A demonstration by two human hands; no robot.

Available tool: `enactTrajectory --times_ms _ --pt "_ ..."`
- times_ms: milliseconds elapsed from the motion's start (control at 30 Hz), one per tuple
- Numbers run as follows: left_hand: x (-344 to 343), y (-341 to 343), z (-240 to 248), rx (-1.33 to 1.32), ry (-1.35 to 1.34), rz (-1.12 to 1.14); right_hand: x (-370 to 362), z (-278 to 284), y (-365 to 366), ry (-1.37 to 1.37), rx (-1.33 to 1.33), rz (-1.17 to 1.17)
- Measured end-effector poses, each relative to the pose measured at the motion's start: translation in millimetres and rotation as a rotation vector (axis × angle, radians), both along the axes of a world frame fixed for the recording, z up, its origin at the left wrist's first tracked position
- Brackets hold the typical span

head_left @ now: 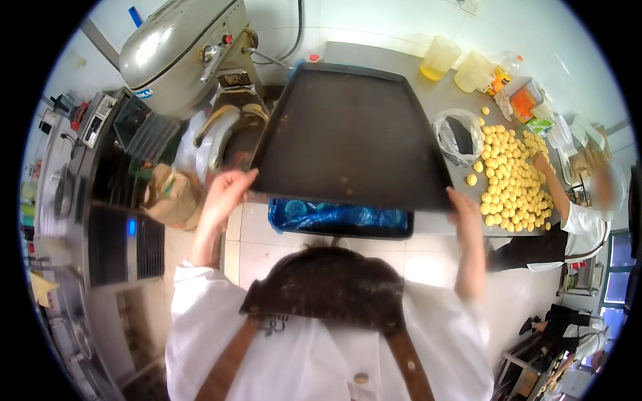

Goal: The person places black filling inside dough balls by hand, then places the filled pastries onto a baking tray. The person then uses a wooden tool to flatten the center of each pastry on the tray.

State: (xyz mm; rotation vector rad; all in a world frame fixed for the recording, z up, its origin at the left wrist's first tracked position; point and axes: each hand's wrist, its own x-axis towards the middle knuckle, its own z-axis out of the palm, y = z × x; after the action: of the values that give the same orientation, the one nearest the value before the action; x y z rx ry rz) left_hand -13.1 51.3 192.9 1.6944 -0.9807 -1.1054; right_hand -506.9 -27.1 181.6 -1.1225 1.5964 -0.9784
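Note:
A large dark baking tray point(348, 140) with a low rim is held out in front of me, its inside bare apart from a few specks. My left hand point(229, 194) grips its near left corner, and my right hand point(461, 207) has hold of the near right corner, slightly blurred. Beneath the tray's near edge shows a second dark tray lined with blue plastic point(338, 215), with round shapes under the film. The held tray hides most of what lies below it.
To the right, many yellow dough balls point(515, 177) cover a steel table point(401, 63), where a co-worker's hand point(540, 162) reaches in. A plastic-lined round container point(459, 137), jugs point(439, 59) and a bottle point(511, 65) stand there. A big mixer point(184, 53) and a paper sack point(172, 197) are at left.

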Motion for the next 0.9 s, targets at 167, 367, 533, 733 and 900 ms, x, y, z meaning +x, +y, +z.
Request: enactTrajectory --times_ms 167,367,533,733,900 --pt "-1.4 -29.5 57.7 -0.208 0.328 0.02 7.9 58.8 -35.7 -0.311 -0.107 -0.03" --pt "1.2 -81.9 116.2 -0.384 0.349 0.055 26.0 128.1 -84.0 -0.441 -0.23 -0.011" --pt "3.3 -109.9 149.7 -0.416 0.246 0.053 48.3 167.3 -112.0 -0.351 -0.29 -0.048" --pt "2.9 -116.4 154.9 -0.423 0.272 0.035 42.9 172.1 -120.8 -0.422 -0.309 -0.009" --pt "7.6 -108.6 150.0 -0.343 0.342 0.029 37.4 165.9 -110.9 -0.421 -0.244 -0.017"
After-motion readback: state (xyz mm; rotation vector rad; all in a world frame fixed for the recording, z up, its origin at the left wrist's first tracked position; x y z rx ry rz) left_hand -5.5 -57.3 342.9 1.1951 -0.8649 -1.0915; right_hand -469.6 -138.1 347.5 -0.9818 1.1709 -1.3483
